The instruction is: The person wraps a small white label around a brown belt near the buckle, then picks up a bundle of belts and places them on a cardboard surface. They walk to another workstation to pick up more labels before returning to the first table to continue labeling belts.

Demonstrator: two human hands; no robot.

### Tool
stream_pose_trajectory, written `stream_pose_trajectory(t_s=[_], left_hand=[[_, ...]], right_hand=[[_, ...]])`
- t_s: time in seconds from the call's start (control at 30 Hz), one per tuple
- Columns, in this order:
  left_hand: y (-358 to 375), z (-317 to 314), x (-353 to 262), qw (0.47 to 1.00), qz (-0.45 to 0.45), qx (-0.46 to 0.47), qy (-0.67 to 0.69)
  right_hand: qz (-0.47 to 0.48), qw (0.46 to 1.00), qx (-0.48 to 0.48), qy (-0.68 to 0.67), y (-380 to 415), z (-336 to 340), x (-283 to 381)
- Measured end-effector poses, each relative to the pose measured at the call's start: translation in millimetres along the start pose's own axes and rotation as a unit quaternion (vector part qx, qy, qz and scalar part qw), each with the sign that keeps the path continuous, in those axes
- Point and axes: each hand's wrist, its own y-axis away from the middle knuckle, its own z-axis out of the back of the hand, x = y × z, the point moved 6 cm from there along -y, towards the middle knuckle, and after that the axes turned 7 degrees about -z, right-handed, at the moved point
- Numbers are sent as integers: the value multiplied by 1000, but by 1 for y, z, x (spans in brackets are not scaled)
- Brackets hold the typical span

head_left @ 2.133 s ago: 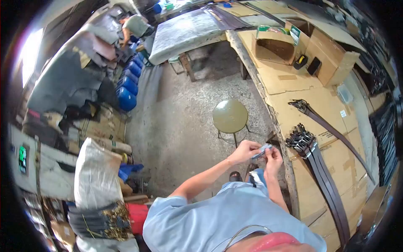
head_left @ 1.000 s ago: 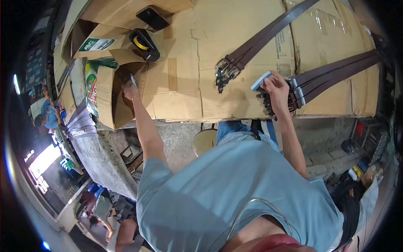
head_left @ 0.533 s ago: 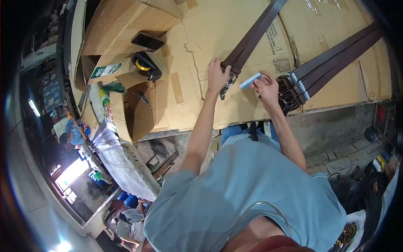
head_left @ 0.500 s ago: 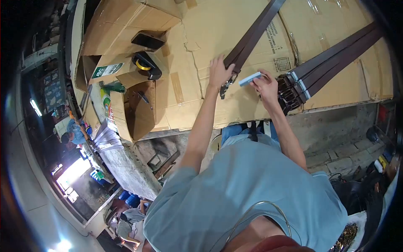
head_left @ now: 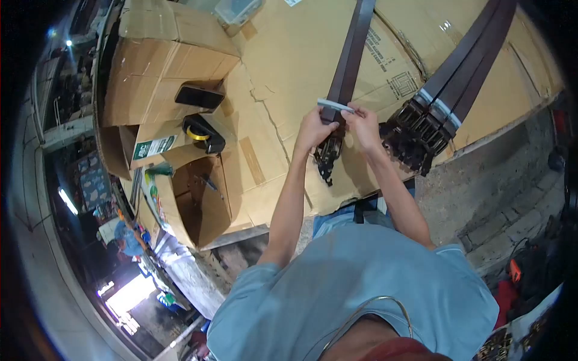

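A stack of dark brown belts (head_left: 349,66) lies lengthwise on the cardboard, its dark metal buckles (head_left: 329,157) towards me. My left hand (head_left: 314,130) is closed round the left side of this stack near the buckles, thumb on top, fingertips by the left end of a light blue strip (head_left: 335,105). That strip lies across the belts. At its right end, my right hand (head_left: 363,127) is closed in a pinch on it. To the right lies a thicker belt bundle (head_left: 472,72) with a similar light blue band (head_left: 442,108) round it and several buckles (head_left: 415,135) at its near end.
Cardboard (head_left: 283,78) covers the table. On the left stand a cardboard box (head_left: 171,54), a phone (head_left: 199,96), a black tape dispenser (head_left: 208,133) with yellow tape, and an open carton (head_left: 195,192) with a pen inside. A clear plastic container (head_left: 236,9) sits at the back.
My right hand has brought the light blue strip leftwards onto the belts, where it now lies across them. My left hand stays at the belts, now beside the strip. The camera view has shifted.
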Motion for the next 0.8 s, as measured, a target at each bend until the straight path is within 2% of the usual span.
stream_pose_trajectory(t_s=[0.03,0.07,0.13,0.17,0.23,0.27,0.3,0.37,0.4,0.43,0.5,0.57,0.63,0.7,0.77,0.8], left_hand=[[15,-4,9,997,28,-4,76],[21,-5,14,997,19,-1,79],[45,-14,30,963,46,6,264],[55,-19,33,962,47,7,269],[67,-2,23,988,-48,-122,79],[76,7,11,978,-97,-186,-20],[82,8,3,976,-110,-189,-18],[109,13,-29,901,-190,-326,-215],[102,-7,-14,943,-169,-243,-150],[107,-16,-18,943,-182,-242,-141],[112,-40,-22,955,-141,-148,-215],[108,-42,-24,947,-157,-186,-210],[101,-45,-13,968,-95,-135,-189],[105,-37,-11,970,-118,-137,-162],[112,-26,-12,978,-172,-116,-20],[117,-25,-7,980,-168,-105,-5]], right_hand=[[4,1000,-8,-3,5,5,-10],[8,1000,-3,-12,7,10,-16],[12,1000,11,-6,25,14,-23],[12,1000,9,-1,35,15,-29],[55,998,4,27,50,12,-35],[91,996,-3,22,54,14,-42],[104,994,-5,21,58,16,-49],[160,987,-20,-15,72,28,-59],[176,983,-46,9,79,37,-67],[188,981,-56,11,90,43,-73],[170,984,-21,-43,108,50,-83],[199,979,-13,-43,121,57,-81],[199,978,1,-64,137,61,-81],[223,972,4,-79,144,66,-76],[188,977,3,-104,138,66,-78],[187,976,4,-108,134,66,-79]])
